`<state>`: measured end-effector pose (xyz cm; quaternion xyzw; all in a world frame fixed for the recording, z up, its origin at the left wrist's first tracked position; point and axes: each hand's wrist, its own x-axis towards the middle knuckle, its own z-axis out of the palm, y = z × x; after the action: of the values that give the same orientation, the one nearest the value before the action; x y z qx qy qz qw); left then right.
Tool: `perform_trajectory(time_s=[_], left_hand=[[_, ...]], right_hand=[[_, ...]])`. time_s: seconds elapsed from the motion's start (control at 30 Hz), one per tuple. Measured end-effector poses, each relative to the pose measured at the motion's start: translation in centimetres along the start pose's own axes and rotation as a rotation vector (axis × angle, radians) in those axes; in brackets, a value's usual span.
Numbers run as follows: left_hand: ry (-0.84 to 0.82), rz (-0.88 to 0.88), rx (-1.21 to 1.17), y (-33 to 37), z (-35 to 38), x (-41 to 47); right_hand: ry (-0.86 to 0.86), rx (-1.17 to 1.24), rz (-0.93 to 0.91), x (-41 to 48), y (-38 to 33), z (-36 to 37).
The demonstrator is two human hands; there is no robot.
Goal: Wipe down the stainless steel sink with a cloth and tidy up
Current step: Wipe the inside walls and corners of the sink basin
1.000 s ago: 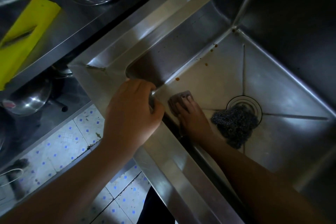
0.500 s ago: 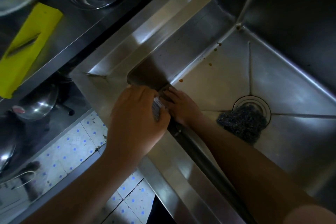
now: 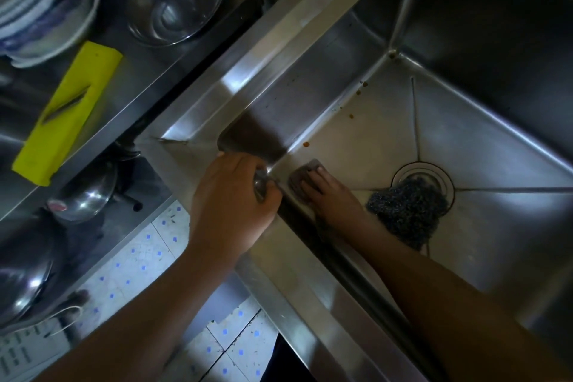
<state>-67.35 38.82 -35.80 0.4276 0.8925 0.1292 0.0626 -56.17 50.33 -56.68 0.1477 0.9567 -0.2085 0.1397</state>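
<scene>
Pressing a small dark cloth (image 3: 302,176) flat onto the floor of the sink (image 3: 310,313), my right hand (image 3: 330,198) lies with its fingers straight and close together on top of it, none curled round it. Cloth: in the basin's corner, at about 9 o'clock from the drain (image 3: 412,168). Left hand (image 3: 231,205): at 9 o'clock from the cloth, on the sink's rim at its inner corner, fingers bent over the edge and gripping it. Steel scourer (image 3: 409,214): a dark tangled wad lying across the drain, just beside my right wrist, at 3 o'clock from it. Brown specks (image 3: 306,144): several, strung along the seam of the basin floor, running towards 1 o'clock from the cloth. Yellow slicer (image 3: 66,112): on the steel shelf at 9 o'clock, well apart from the sink. Steel bowl (image 3: 176,0): at 11 o'clock, upright. Stacked blue-and-white bowls (image 3: 40,3): in the far corner at 10 o'clock. Tiled floor (image 3: 136,263): pale with blue dots, at 7 o'clock below my left forearm.
</scene>
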Motion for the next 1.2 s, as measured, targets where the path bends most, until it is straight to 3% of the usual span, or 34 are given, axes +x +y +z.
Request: perform_trajectory(time_s=[0.33,0.47,0.63,0.87,1.2], left_hand=[[0.002,0.012,-0.03,0.2,-0.3,0.0],[-0.003,0.003,-0.052,-0.1,0.0,0.0],[-0.004,0.019,-0.118,-0.2,-0.1,0.2],[0.066,0.143,-0.281,-0.3,-1.0,-0.4],[-0.205,0.165,-0.679,-2.6,-2.8,1.0]], right_hand=[[-0.092,0.121,0.19,-4.7,0.4,-0.5],[0.016,0.427,0.289,-5.2,0.5,-2.7],[0.143,0.611,0.565,-6.6,-0.4,-5.2],[0.333,0.675,0.73,-8.4,-3.4,-8.8],[0.552,0.681,0.833,-8.1,-7.4,-13.8]])
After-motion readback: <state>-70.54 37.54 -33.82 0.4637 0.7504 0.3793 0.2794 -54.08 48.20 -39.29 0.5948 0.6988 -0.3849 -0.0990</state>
